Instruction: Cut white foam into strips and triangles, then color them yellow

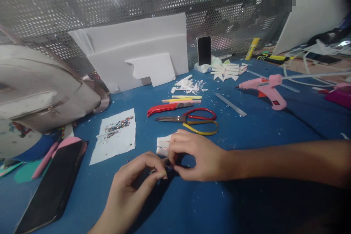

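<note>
My left hand (134,186) and my right hand (197,155) meet low over the blue table (246,131), fingertips pinched together on a tiny dark piece I cannot make out. Small white foam pieces (163,144) lie just behind my right fingers. Scissors (192,120) with one red and one yellow handle lie a little farther back, beside a red-handled knife (164,109).
White paper with glitter bits (115,135) lies at left, a dark phone (55,186) at the near left, a beige bag (41,87) behind it. A pink glue gun (264,87), white foam boards (137,51), foam scraps (189,85), a propped phone (204,50) and a perforated metal wall stand behind.
</note>
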`<state>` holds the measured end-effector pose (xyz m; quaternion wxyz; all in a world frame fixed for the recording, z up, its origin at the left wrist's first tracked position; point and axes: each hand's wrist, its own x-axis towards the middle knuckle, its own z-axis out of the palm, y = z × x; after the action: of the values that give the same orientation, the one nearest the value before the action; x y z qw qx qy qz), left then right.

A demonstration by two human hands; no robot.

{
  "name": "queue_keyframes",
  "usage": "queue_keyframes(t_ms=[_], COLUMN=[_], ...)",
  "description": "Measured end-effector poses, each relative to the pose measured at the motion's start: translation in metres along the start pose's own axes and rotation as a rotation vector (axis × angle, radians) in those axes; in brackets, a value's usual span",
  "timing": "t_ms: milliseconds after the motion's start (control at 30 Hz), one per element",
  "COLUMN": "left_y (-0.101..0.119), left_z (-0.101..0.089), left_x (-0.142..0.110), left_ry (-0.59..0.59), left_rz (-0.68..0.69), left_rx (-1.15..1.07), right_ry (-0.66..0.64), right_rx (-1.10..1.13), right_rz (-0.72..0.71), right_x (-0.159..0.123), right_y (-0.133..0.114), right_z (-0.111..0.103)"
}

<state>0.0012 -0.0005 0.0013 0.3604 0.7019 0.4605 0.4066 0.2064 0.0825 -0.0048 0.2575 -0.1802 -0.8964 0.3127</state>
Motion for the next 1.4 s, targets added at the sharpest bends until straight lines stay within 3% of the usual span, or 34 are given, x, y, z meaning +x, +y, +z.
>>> queue_keyframes(t_ms=[333,1400], left_y=[0.0006,-0.0003], left_z=[-0.0001,0.0002], left_x=[0.0002,0.0009], left_ry=[0.016,0.044], left_rz=[-0.006,-0.024], left_rx=[-0.009,-0.014], right_ry=[-0.009,-0.035], right_rx=[0.005,0.16], right_rz=[0.039,-0.074], right_x=[-0.0009,0.0019], right_y=[0.0006,0.0035], right_z=[0.0018,-0.003])
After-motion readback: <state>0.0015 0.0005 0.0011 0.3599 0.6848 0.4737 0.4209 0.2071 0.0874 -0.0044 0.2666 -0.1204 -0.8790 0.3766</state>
